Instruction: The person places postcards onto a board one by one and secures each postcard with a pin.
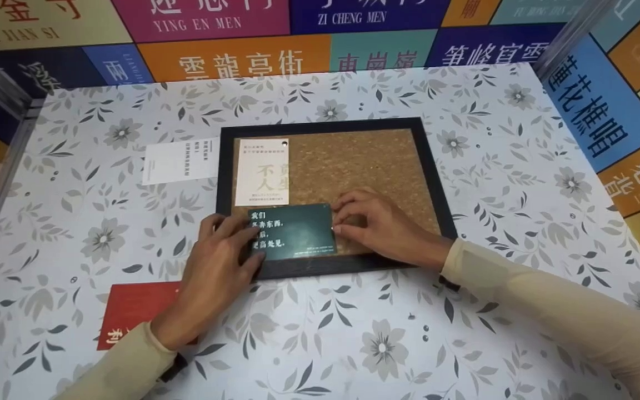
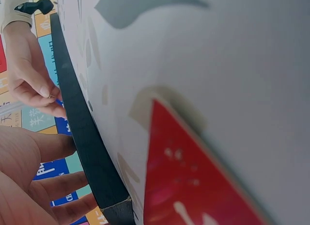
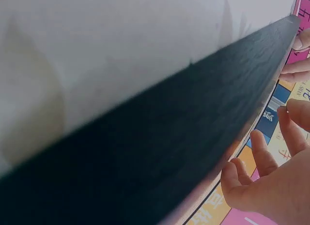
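Note:
A dark green card (image 1: 292, 236) with white writing lies across the lower left of a black-framed cork board (image 1: 375, 161). The left hand (image 1: 217, 272) rests on the card's left end and the board's frame, fingers spread and slightly bent; the left wrist view shows its fingers along the frame (image 2: 89, 133). At the card's right edge, the right hand (image 1: 381, 225) pinches a tiny pin (image 2: 51, 95) between thumb and forefinger. Its other fingers stay loosely bent over the cork. Above the green card, a white card (image 1: 261, 172) is on the board with a dark dot near its top right corner.
A white printed card (image 1: 178, 161) lies left of the board, partly against its frame. Under the left forearm sits a red card (image 1: 136, 311). The flower-patterned table (image 1: 320, 333) is bordered by coloured panels (image 1: 231, 61) with writing.

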